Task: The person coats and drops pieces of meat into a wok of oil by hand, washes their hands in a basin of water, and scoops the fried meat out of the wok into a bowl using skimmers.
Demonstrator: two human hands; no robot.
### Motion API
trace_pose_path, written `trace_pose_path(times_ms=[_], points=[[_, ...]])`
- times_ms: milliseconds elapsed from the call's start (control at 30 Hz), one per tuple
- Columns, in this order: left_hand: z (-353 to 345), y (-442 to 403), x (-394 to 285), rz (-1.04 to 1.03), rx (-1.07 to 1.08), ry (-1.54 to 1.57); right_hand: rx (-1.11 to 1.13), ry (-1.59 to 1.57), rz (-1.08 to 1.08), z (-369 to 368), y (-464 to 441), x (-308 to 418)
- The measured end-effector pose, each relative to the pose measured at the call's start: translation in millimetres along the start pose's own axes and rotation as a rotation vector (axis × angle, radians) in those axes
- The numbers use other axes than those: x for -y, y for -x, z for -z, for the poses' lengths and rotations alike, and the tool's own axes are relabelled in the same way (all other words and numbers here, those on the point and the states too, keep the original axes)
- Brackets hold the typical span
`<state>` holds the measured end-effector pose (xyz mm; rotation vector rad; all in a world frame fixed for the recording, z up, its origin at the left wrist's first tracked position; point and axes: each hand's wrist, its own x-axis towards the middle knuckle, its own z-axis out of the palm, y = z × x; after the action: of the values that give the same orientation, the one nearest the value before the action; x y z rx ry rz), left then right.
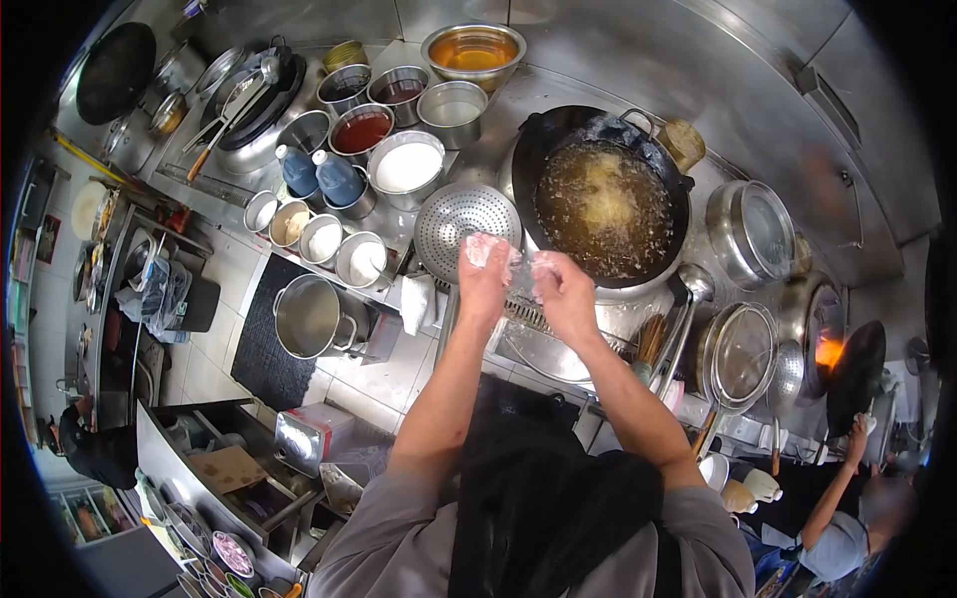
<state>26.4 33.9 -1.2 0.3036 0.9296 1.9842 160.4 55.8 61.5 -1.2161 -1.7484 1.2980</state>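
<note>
Remotely, I am looking down over a steel cooking counter (513, 85), where the blackened wok (681, 204) is sitting at the centre with its oil bubbling hard. Just beside it, toward the left, the perforated steel strainer (454, 214) is lying with its holes facing up, and below it a shallow steel tray (533, 351) is resting near the counter's front edge. A yellowish frying mass (603, 194) is floating in the middle of the foaming oil; I am not making out whether it is one piece or several.

Coming down in size, I am seeing the left hand (486, 267) hovering in front of the strainer, its fingers curling inward and apart from the right hand (561, 289), which is hanging near the wok's rim. The right fingers are bunching narrowly together; I cannot tell whether they are pinching anything. Smallest of all, a pale, pinkish coating (488, 249) is clinging to the left fingers, so thickly that I cannot tell whether a piece is hiding under it.

Judging from this, I am taking the step in hand to be working floury stuff by hand while the oil is frying. The next move is calling, I think, for clean release from sticky fingers and for keeping both hands clear of the spitting oil.
</note>
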Motion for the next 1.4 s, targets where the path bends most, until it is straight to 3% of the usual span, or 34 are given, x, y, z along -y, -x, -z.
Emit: trace_pose_path(times_ms=[33, 167, 267, 367, 433, 533, 633, 733, 767, 867, 967, 1033, 1133, 1267, 1300, 1400], points=[[4.3, -2.3, -3.1, 0.000, -0.015, -0.014, -0.081, -0.057, 0.115, 1.3, -1.5, -8.7], [5.0, 1.4, -14.1, 0.037, -0.004, 0.027, 0.145, -1.012, -0.298, 34.4, -6.9, 0.8], [1.6, 3.5, -11.1, 0.068, 0.021, 0.017, 0.179, -1.027, -0.223, 45.9, -11.4, 6.0], [4.5, 10.8, -12.2, 0.111, 0.058, -0.009, 0.069, -0.892, -0.201, 54.4, -19.1, 14.1], [2.2, 16.1, -18.7, 0.143, 0.041, -0.009, 0.030, -0.768, -0.157, 67.7, -38.7, -21.0], [4.9, 20.5, -18.2, 0.155, 0.045, 0.012, -0.166, 0.122, -0.316, 85.4, -75.1, -63.3], [10.7, 23.1, -11.5, 0.155, 0.051, 0.032, -0.072, 0.608, -0.155, 81.2, -88.3, -54.4], [13.9, 26.9, -9.4, 0.182, 0.057, 0.015, -0.005, 0.705, -0.066, 69.3, -124.8, -70.1], [15.0, 26.8, -8.5, 0.204, 0.057, 0.035, 0.128, 0.703, -0.152, 71.3, -144.2, -70.2], [15.6, 22.5, -8.8, 0.237, 0.050, 0.083, -0.346, 0.666, 0.183, 55.3, -169.7, -80.9], [7.3, 20.1, -12.2, 0.256, 0.007, 0.101, -0.356, 0.498, 0.317, 51.0, -139.3, -19.7], [2.6, 18.8, -16.4, 0.283, 0.007, 0.093, -0.061, 0.456, 0.498, 41.9, -98.3, 0.4], [-7.7, 17.9, -13.4, 0.254, -0.004, 0.043, 0.289, 0.509, 0.597, 18.9, -31.3, 12.4], [5.7, 19.0, -11.2, 0.191, 0.102, -0.281, 0.194, 0.735, 0.489, 10.1, 1.3, 10.2], [5.6, 19.9, -11.8, 0.154, 0.094, -0.354, 0.092, 0.656, 0.581, 8.5, 7.0, 12.8], [8.5, 20.6, -18.7, 0.084, 0.045, -0.347, 0.131, 0.214, 0.133, 14.4, 17.0, 26.7]])
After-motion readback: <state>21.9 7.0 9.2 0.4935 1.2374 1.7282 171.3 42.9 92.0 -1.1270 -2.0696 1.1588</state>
